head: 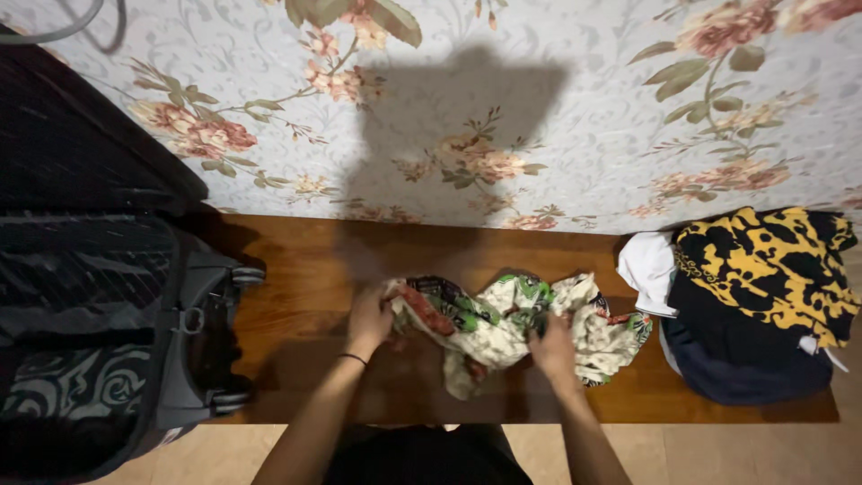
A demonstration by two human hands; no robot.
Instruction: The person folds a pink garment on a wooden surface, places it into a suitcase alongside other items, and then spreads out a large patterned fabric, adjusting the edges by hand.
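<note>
Your left hand (370,316) is closed on the left end of a crumpled cream cloth printed with green, red and black patterns (503,328), fingers curled into the folds; a thin dark band sits on that wrist; your right hand (549,348) is clenched on the cloth's middle, thumb and fingers buried in the bunched fabric; the cloth lies on the brown wooden worktop (296,269), roughly midway along its length and nearer the front edge than the back, with a loose flap hanging toward the front edge between your forearms and its right part spread toward the pile at the right end; that pile sits at the worktop's right end, just beside the cloth: a black and yellow patterned garment (763,265) on top, a white cloth (648,269) tucked at its left side, and a dark navy folded garment (745,359) underneath, reaching the front edge; at the worktop's left end an open black suitcase with a mesh lining and small wheels (108,314) overlaps the edge and rests partly over the tan tiled floor (718,454); along the back edge rises a wall papered in pale grey with pink flowers and green leaves (557,108), your shadow falling across it.
</note>
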